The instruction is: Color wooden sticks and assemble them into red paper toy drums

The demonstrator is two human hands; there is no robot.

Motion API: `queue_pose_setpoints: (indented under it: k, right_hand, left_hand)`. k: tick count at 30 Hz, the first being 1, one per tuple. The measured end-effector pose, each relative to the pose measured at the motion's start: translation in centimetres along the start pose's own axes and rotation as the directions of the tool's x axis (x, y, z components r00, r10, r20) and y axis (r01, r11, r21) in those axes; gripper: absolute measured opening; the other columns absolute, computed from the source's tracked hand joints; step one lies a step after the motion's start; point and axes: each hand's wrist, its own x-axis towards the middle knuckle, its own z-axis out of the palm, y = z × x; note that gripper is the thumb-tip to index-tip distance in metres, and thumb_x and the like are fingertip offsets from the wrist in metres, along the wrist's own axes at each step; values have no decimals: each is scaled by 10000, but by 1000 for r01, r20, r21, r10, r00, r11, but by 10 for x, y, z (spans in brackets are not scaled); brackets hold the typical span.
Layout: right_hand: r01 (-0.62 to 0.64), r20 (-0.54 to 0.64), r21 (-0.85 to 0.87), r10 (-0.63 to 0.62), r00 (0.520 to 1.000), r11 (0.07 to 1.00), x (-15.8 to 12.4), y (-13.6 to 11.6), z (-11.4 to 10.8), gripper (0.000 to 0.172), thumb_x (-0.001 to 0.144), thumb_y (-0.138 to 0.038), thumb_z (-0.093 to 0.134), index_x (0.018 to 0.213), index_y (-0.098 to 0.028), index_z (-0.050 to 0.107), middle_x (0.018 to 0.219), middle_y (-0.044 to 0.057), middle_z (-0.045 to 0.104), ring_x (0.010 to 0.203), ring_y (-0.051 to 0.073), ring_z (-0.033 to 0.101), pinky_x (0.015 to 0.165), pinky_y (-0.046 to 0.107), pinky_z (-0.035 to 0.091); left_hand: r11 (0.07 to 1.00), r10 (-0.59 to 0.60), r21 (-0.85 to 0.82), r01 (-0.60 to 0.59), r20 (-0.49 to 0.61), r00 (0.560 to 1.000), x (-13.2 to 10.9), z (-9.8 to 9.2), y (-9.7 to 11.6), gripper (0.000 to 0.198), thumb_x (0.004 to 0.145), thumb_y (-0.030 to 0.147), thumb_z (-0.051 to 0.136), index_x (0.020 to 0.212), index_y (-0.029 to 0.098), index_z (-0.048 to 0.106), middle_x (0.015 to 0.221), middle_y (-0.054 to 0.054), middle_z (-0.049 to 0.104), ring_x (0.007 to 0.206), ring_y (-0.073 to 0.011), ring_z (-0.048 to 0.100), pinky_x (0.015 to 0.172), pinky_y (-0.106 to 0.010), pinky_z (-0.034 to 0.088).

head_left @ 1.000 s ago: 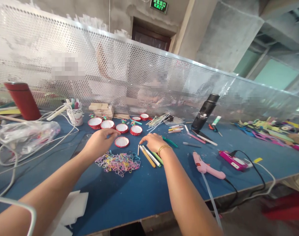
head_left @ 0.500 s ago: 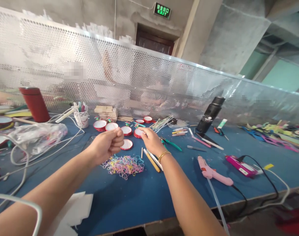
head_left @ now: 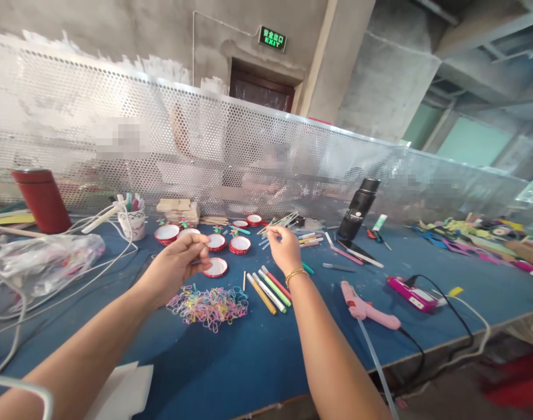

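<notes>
My left hand hovers over the table by the red-rimmed white lids, covering part of one lid behind it. Its fingers are bent, with thumb and forefinger close together; anything between them is too small to make out. Further right, my right hand, a gold bracelet on its wrist, has thumb and forefinger pinched in front of some thin sticks; I cannot make out what it holds. Between and below the hands lie a heap of small pastel loops and several markers.
A pink glue gun and a magenta device with cables lie at right. A black bottle and a red bottle stand near the perforated metal screen. White cables loop across the left side.
My right hand has moved right, away from the stacked lids, uncovering green and red markers. My left hand's fist has loosened into bent fingers. The whole view has shifted slightly.
</notes>
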Motion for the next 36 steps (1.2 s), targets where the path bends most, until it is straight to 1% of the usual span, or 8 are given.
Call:
queue_pose_setpoints:
  k: [4, 7, 11, 15, 18, 22, 30, 36]
  right_hand:
    - [-30, -71, 52, 33, 997, 998, 4, 12, 1, 243, 879, -244, 491, 965, -176, 709, 1021, 81, 750, 986, 196, 676, 935, 302, 481]
    - [-45, -133, 89, 57, 990, 995, 8, 20, -1, 231, 854, -277, 515, 918, -181, 716, 988, 82, 753, 960, 211, 679, 923, 330, 490]
    - [-106, -235, 133, 136, 962, 985, 13, 35, -7, 273, 843, -299, 497, 949, -165, 709, 993, 104, 751, 931, 225, 687, 894, 362, 507]
    - [-166, -278, 154, 203, 939, 974, 16, 46, -11, 297, 837, -309, 484, 968, -156, 702, 992, 121, 750, 923, 241, 693, 877, 388, 521]
    - [-149, -249, 149, 182, 951, 978, 15, 43, -8, 264, 825, -298, 507, 943, -167, 703, 982, 103, 752, 921, 230, 693, 886, 369, 519]
    - [-80, -154, 137, 102, 983, 987, 11, 32, 0, 198, 808, -279, 548, 884, -190, 708, 935, 69, 758, 889, 207, 698, 874, 327, 521]
    - [-80, -91, 50, 84, 992, 996, 9, 26, 1, 220, 842, -356, 547, 812, -200, 699, 912, 84, 754, 896, 230, 687, 862, 333, 498]
    - [-108, -34, -61, 106, 994, 992, 4, 13, 5, 282, 907, -354, 493, 767, -204, 687, 892, 87, 749, 898, 229, 677, 834, 316, 480]
  left_hand:
    - [997, -53, 67, 46, 96, 994, -4, 1, 0, 278, 710, 202, 806, 963, 149, 702, 970, -90, 762, 938, -212, 719, 894, -343, 585]
    - [992, -67, 127, 25, 343, 937, -12, 2, -1, 294, 762, 285, 789, 1030, 176, 736, 1141, -117, 744, 1097, -269, 685, 1020, -434, 520]
    - [954, -232, 301, 3, 729, 643, -25, 5, 1, 249, 896, 314, 659, 1116, 235, 746, 1375, -85, 623, 1337, -280, 514, 1119, -428, 414]
    - [903, -428, 408, 135, 827, 365, -31, 6, 2, 356, 838, 223, 725, 1192, 247, 713, 1224, -76, 718, 1130, -262, 678, 1001, -378, 508]
    - [885, -464, 397, 243, 792, 395, -29, 3, 1, 304, 853, 275, 715, 1155, 240, 720, 1084, -73, 764, 899, -223, 756, 845, -321, 571]
    - [868, -496, 436, 239, 724, 479, -24, 0, -3, 382, 903, 400, 643, 1269, 293, 636, 1200, -77, 717, 974, -223, 736, 788, -286, 567]
    - [864, -453, 503, 24, 756, 473, -26, 4, -1, 273, 881, 433, 654, 876, 192, 784, 926, -63, 782, 1006, -224, 703, 935, -313, 498]
    - [855, -477, 505, 116, 680, 556, -27, 8, -2, 328, 860, 343, 693, 1172, 248, 664, 1193, -67, 707, 1181, -245, 639, 858, -285, 487]
